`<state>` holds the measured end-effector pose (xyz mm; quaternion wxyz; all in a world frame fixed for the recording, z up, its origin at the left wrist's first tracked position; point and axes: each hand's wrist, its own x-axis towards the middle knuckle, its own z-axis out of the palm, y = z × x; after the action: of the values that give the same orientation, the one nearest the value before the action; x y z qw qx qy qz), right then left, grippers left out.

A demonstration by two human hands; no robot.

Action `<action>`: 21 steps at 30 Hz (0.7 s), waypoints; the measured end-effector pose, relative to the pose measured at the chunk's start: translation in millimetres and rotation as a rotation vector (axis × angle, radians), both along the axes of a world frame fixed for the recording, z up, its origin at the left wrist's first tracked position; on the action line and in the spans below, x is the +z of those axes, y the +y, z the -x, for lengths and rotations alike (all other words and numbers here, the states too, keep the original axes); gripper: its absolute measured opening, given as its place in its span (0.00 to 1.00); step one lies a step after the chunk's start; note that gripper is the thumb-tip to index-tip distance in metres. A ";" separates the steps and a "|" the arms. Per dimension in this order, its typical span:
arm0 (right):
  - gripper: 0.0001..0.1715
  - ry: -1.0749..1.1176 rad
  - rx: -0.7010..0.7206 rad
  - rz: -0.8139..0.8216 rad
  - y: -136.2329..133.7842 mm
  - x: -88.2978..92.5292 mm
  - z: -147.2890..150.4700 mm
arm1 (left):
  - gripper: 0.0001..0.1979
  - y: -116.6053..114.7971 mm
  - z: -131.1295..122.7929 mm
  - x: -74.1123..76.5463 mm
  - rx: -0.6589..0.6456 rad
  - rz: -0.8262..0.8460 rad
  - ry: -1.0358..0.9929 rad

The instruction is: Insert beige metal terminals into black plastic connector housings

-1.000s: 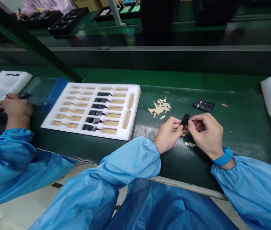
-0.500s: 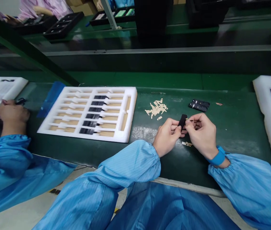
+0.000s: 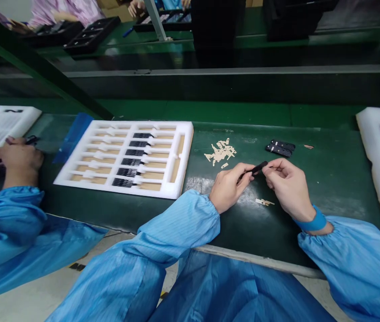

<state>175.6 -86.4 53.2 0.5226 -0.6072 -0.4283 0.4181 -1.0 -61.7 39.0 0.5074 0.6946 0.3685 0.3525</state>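
My left hand [image 3: 227,188] pinches a slim black strip-like part [image 3: 259,167], turned nearly edge-on and slanting up to the right. At its far end, the thumb and fingers of my right hand [image 3: 288,187] are pressed together; whatever they hold is too small or hidden to make out. Several small flat pale pieces [image 3: 264,202] lie on the green table just below my hands. Farther back is a loose pile of similar pale pieces [image 3: 222,152]. Beyond my right hand, a few black parts [image 3: 280,148] rest side by side.
A white foam tray [image 3: 187,150] with slots, some holding black parts [image 3: 127,172], stands to the left. Another white foam tray [image 3: 374,156] is at the right edge. A co-worker's hands [image 3: 22,156] are at far left. A green post [image 3: 45,71] slants behind; other people sit across.
The black part has turned from showing its broad face to nearly edge-on. My right hand has shifted slightly right, to the part's end. My left hand has moved slightly left.
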 end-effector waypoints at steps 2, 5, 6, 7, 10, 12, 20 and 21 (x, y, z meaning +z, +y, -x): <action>0.13 -0.010 -0.003 0.005 -0.5 -1.1 1.3 | 0.14 1.6 2.0 0.8 -0.020 0.000 0.042; 0.15 -0.014 -0.026 -0.051 -1.3 0.8 1.5 | 0.12 3.6 0.2 -1.0 0.004 0.145 -0.032; 0.16 -0.009 -0.047 -0.083 -1.5 1.9 1.0 | 0.12 4.1 -1.3 -1.5 0.015 0.223 -0.087; 0.17 -0.007 -0.065 -0.110 -1.6 3.2 0.2 | 0.11 4.6 -3.0 -1.6 0.023 0.302 -0.144; 0.11 -0.030 -0.066 -0.121 -1.5 6.2 -2.0 | 0.12 5.2 -7.0 0.7 0.028 0.479 -0.278; 0.10 -0.048 -0.029 -0.096 -1.1 7.5 -2.6 | 0.14 5.2 -8.1 2.7 0.034 0.523 -0.327; 0.15 -0.044 0.066 -0.023 -1.5 8.7 -1.7 | 0.21 2.5 -9.0 -0.9 0.007 0.468 -0.345; 0.16 -0.047 0.062 -0.023 -1.8 8.6 -1.7 | 0.21 1.8 -9.3 -1.5 0.001 0.451 -0.339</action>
<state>177.3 -88.2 61.8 0.5060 -0.5973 -0.4639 0.4148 8.3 -59.9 37.5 0.7034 0.4952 0.3478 0.3727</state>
